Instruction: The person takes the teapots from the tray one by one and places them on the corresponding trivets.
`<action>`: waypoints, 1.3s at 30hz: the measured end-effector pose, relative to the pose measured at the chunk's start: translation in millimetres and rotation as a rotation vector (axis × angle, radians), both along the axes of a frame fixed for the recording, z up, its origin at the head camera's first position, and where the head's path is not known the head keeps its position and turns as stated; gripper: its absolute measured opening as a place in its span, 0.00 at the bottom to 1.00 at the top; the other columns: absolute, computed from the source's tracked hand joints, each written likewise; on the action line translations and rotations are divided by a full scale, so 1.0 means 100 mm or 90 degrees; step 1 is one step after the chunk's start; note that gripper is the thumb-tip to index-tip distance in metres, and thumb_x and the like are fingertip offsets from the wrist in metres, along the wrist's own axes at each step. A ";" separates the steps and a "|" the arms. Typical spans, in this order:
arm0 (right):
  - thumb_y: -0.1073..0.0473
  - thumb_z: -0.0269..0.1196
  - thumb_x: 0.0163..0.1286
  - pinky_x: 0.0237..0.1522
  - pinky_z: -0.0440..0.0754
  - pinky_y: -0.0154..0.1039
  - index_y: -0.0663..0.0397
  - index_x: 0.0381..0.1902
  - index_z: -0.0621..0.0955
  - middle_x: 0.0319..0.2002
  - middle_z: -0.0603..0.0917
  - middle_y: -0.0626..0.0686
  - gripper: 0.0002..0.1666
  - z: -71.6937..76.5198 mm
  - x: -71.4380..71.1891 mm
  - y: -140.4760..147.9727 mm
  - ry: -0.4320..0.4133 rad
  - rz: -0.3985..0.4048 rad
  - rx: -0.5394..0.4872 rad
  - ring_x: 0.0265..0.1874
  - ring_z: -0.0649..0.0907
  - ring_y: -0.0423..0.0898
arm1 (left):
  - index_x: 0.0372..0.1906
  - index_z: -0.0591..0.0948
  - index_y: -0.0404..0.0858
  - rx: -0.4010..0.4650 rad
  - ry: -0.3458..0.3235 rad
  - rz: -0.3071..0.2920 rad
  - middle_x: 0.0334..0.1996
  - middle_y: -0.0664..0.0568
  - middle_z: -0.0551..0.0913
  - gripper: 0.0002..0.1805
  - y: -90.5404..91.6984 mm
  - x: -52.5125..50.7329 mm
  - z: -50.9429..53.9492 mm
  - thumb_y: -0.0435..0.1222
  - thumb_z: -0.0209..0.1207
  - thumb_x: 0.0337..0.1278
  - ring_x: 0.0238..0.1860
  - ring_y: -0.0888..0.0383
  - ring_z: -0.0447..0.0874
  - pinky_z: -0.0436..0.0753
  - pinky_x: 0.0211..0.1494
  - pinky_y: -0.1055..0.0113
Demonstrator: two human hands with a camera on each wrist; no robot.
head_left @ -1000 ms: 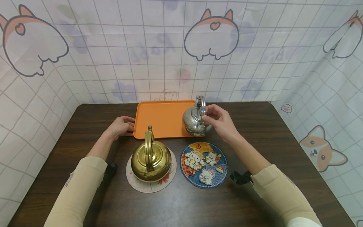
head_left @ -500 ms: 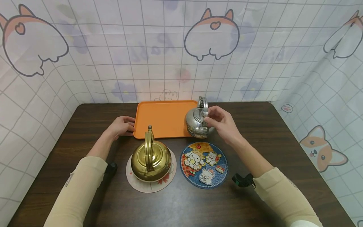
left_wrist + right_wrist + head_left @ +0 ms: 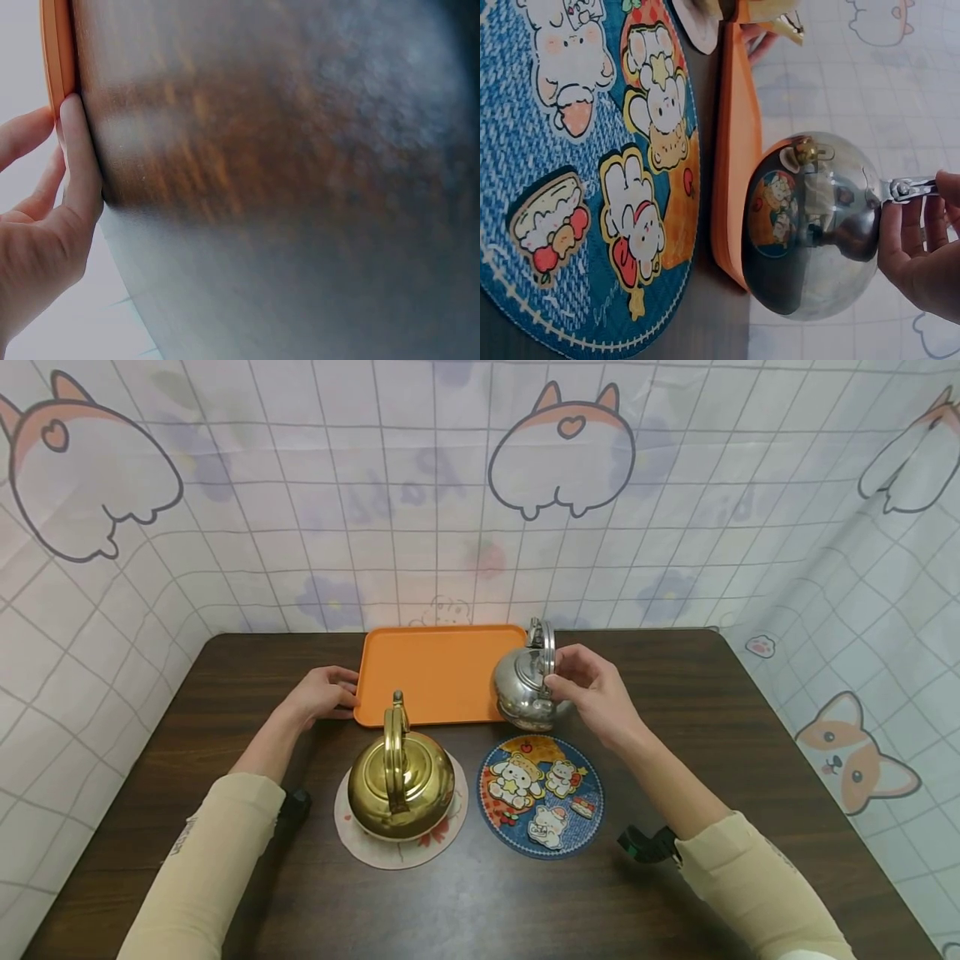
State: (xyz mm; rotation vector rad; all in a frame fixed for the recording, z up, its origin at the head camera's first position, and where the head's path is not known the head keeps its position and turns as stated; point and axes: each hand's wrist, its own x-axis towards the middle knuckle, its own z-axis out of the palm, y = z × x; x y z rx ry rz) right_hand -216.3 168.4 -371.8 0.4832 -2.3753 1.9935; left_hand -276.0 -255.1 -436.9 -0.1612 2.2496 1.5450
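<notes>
My right hand (image 3: 600, 693) grips the upright handle of a shiny silver kettle (image 3: 517, 693) over the right end of an orange tray (image 3: 427, 668). In the right wrist view, the rounded kettle body (image 3: 840, 262) appears above the tray's rim, and its surface mirrors the surroundings. My left hand (image 3: 318, 693) holds the tray's left edge. The left wrist view shows its thumb and a finger meeting at the orange rim (image 3: 58, 52). A gold kettle (image 3: 371, 789) stands on a pale pink round mat (image 3: 360, 847), with neither hand on it.
A blue round mat (image 3: 491, 814) with cartoon animals lies in front of the tray's right end. Everything rests on a dark wooden table (image 3: 480, 910). Behind it hangs a white gridded cloth (image 3: 435, 568) with corgi drawings, which also covers both sides.
The silver kettle has moved a little to the right and nearer to me in my right hand. More of the tray's right end shows. My left hand and the gold kettle stay put.
</notes>
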 end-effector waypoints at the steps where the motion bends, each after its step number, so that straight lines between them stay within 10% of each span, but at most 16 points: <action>1: 0.70 0.64 0.73 0.42 0.86 0.39 0.69 0.52 0.77 0.44 0.80 0.57 0.12 0.00 0.01 0.00 0.000 -0.001 0.000 0.40 0.81 0.48 | 0.75 0.62 0.26 -0.001 0.000 0.001 0.65 0.29 0.72 0.32 0.00 0.00 0.00 0.23 0.57 0.69 0.56 0.42 0.80 0.84 0.58 0.53; 39: 0.70 0.65 0.73 0.43 0.87 0.40 0.69 0.52 0.78 0.44 0.81 0.57 0.13 0.00 0.27 0.15 -0.008 0.003 0.009 0.40 0.81 0.49 | 0.74 0.63 0.26 0.002 -0.003 0.009 0.65 0.29 0.72 0.32 0.01 -0.01 -0.01 0.23 0.57 0.68 0.56 0.43 0.81 0.85 0.56 0.56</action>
